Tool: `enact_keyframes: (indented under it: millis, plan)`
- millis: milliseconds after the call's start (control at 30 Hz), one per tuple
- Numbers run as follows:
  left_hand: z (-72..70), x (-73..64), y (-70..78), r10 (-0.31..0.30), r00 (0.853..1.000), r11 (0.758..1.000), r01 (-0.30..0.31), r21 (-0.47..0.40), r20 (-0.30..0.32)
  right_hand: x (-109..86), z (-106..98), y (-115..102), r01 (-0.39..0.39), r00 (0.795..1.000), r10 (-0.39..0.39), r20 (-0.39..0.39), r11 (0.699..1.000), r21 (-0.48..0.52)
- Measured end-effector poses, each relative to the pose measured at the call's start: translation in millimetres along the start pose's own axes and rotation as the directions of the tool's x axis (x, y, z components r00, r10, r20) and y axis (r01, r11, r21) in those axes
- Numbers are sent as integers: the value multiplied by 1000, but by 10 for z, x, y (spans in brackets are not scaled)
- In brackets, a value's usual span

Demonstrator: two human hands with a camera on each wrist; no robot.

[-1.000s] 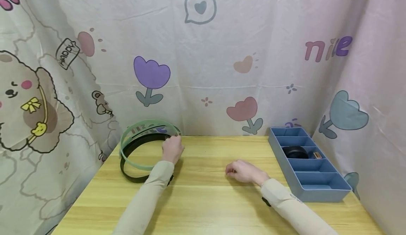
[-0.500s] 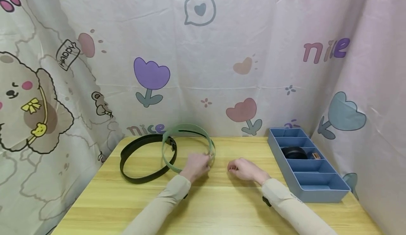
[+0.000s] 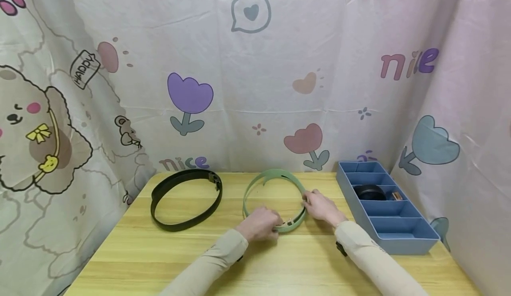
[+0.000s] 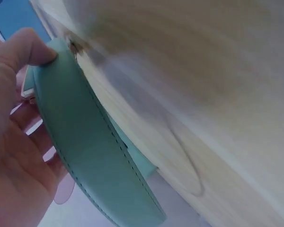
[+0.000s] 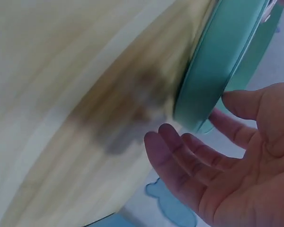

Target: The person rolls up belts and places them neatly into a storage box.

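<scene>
A light green belt (image 3: 273,173) stands on edge as a loop at the middle of the table, its gold-coloured buckle (image 3: 288,222) at the front. My left hand (image 3: 261,223) grips the band beside the buckle; in the left wrist view, the thumb presses its outer face and the fingers lie behind it. My right hand (image 3: 321,207) is at the loop's right side. In the right wrist view, its thumb and index finger meet the band's edge in a light pinch, while the other fingers (image 5: 180,165) extend away from it. Part of each fingertip grip is hidden by the band.
A black belt (image 3: 175,226), also looped, lies on the table to the left. On the right stands a blue divided box (image 3: 407,246); one compartment holds a rolled black item (image 3: 370,192) and a small brown piece (image 3: 397,196). A printed curtain (image 3: 247,65) hangs behind the table.
My left hand has brought the green belt rightward from over the black belt and lowered it onto the table's middle. My right hand has moved slightly forward and right to the band.
</scene>
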State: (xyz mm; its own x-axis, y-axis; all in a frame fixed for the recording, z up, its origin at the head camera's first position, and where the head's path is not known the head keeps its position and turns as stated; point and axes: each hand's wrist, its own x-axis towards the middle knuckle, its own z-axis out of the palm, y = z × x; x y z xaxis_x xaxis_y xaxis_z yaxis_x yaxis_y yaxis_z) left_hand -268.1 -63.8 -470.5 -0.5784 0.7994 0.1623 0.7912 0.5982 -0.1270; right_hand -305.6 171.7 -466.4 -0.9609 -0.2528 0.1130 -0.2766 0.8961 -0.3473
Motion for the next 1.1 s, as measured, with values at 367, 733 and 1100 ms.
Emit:
enact_keyframes:
  millis: [367, 733, 1100]
  plan:
    - [-28, -121, -72, 1, 996, 987, 14, -159, 94, 7, 12, 206, -12, 1000, 13, 16, 998, -62]
    - [13, -134, -64, -1, 996, 966, 26, -259, 93, 65, 24, 109, -30, 996, 31, 89, 999, -15]
    - [80, -262, -265, -172, 981, 920, 192, -342, 89, 95, -4, 282, -183, 983, 180, -39, 978, -103]
